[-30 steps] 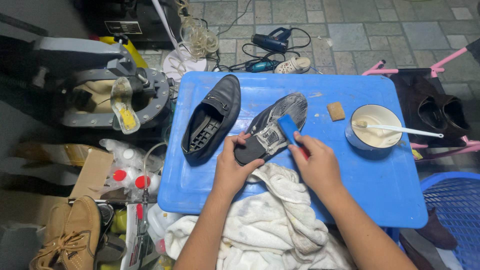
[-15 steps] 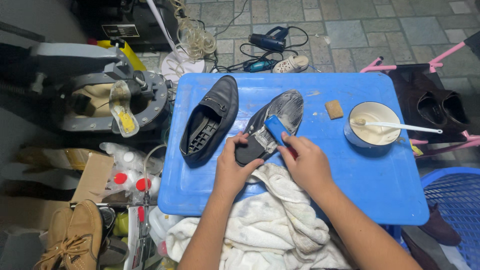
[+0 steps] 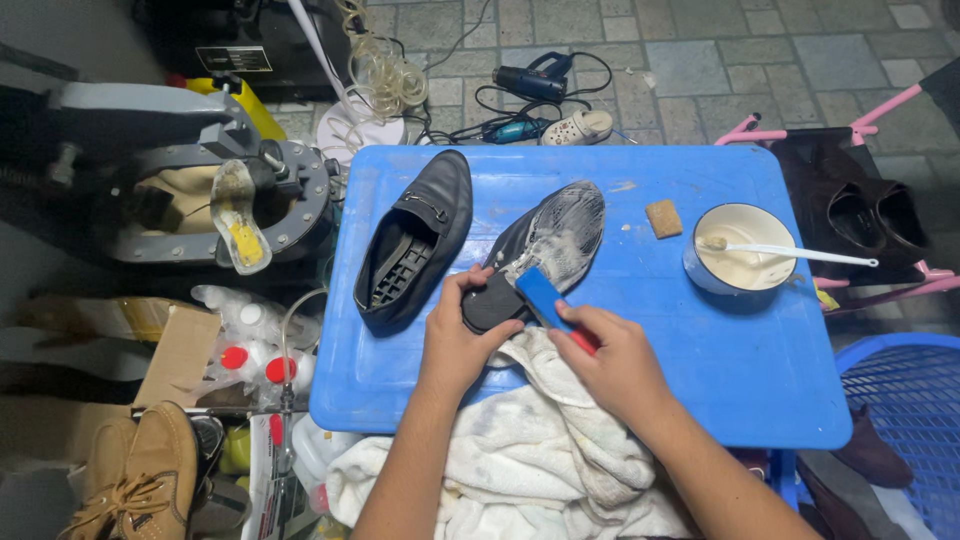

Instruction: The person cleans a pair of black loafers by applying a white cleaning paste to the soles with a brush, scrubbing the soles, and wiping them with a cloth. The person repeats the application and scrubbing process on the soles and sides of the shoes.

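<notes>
A black shoe (image 3: 555, 240) lies sole up on the blue table (image 3: 740, 370), its sole covered in white foam. My left hand (image 3: 458, 335) grips the shoe's heel. My right hand (image 3: 615, 365) holds a blue brush (image 3: 541, 297) with a red handle end, pressed against the sole near the heel. A second black loafer (image 3: 415, 240) lies on its side to the left, apart from both hands. A white stained towel (image 3: 540, 450) lies under my wrists at the table's near edge.
A white bowl (image 3: 740, 262) of pale liquid with a white spoon stands at the right, a small tan sponge (image 3: 662, 218) beside it. Brown shoes (image 3: 870, 215) sit on a pink rack. Bottles, tan boots (image 3: 140, 480), a grey machine (image 3: 170, 190) and cables surround the table.
The brush in my right hand has slid down the sole from the middle toward the heel. My left hand has kept its grip on the heel.
</notes>
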